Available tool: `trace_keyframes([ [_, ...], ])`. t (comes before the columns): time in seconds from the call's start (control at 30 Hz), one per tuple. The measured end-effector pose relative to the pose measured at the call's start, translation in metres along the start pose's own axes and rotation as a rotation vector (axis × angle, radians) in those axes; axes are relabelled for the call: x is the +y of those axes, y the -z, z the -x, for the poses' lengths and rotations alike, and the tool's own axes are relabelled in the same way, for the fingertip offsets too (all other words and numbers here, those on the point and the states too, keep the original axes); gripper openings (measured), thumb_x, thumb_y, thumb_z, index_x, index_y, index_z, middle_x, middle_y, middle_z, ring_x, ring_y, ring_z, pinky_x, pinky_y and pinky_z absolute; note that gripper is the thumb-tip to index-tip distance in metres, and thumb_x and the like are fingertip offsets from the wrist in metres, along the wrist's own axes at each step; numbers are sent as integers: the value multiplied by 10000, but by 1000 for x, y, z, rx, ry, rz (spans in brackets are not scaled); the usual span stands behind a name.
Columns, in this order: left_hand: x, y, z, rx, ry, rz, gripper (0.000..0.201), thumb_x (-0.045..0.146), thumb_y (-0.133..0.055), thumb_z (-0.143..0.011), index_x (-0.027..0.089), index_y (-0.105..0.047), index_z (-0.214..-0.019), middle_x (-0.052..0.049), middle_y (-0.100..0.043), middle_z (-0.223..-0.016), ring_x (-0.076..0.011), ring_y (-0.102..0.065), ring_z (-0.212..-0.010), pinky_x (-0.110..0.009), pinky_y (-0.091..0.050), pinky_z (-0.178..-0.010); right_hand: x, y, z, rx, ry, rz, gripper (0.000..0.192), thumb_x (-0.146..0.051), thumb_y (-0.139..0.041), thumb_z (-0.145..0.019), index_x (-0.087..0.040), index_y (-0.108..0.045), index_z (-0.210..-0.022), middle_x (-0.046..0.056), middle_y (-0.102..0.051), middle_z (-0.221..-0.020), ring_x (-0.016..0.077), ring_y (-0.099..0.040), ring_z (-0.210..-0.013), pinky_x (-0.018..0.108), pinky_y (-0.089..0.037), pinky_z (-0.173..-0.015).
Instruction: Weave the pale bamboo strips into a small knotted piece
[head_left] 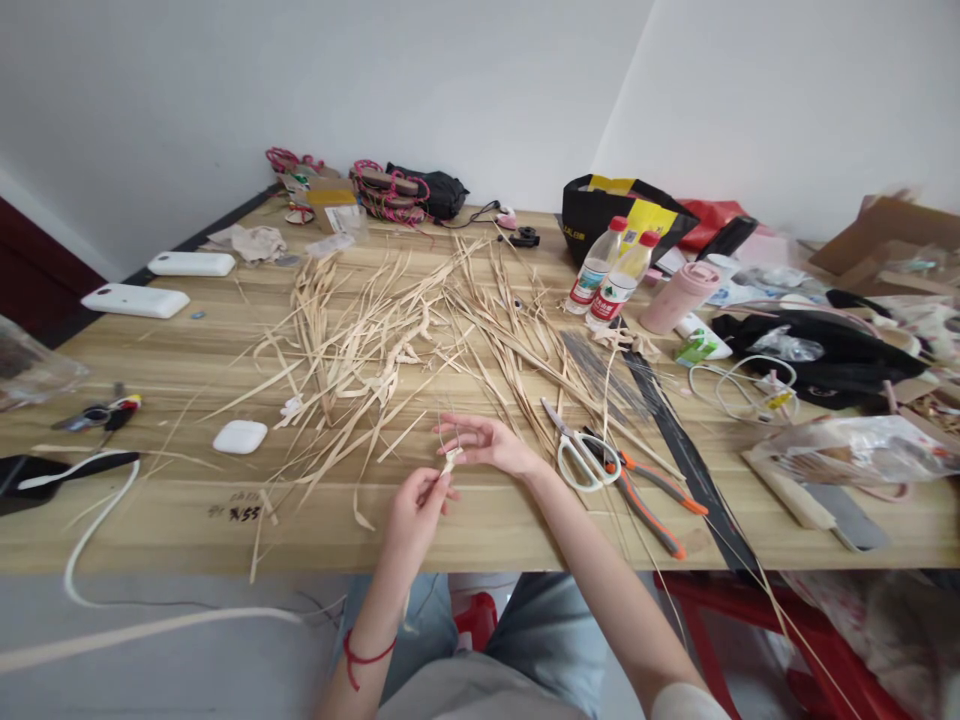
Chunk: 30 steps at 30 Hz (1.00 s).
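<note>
Straw strip [450,462] pinched at the table's [180,520] near edge: left hand [416,510] closed on its lower end, right hand [487,442] fingers closed on its upper end — axis near upright; loose straw [360,340] lies beyond, scissors [581,455] just right.

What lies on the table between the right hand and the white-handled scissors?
In the head view, only bare wood and a few loose straw strips separate the right hand from the white-handled scissors.
</note>
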<state>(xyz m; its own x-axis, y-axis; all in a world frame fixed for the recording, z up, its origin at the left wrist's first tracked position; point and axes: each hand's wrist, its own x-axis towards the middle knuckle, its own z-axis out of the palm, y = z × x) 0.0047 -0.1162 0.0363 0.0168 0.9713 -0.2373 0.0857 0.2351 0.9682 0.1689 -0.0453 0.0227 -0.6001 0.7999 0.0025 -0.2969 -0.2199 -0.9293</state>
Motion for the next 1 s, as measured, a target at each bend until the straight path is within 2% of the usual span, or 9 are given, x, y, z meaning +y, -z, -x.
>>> trace_keyframes([
  [0.63,-3,-10,-5,25,6,48,288,447,-598,-713,160,-566,-706,-48,-690,-643,-97,-508,-433,-208,-383,-450,-2,-3,0,-15,-7,3,708,-130,-733,-641,-228,-468,-1291,102,-512,-1290,187,-604,-994,284,-514,-782],
  [1.0,-1,-10,-4,19,34,67,330,479,-592,-716,150,-594,-737,-60,-700,-666,-86,-499,-418,-195,-360,-420,-11,-6,4,-32,-6,22,640,-158,-656,-695,-221,-460,-1301,107,-507,-1310,226,-592,-1043,348,-473,-864],
])
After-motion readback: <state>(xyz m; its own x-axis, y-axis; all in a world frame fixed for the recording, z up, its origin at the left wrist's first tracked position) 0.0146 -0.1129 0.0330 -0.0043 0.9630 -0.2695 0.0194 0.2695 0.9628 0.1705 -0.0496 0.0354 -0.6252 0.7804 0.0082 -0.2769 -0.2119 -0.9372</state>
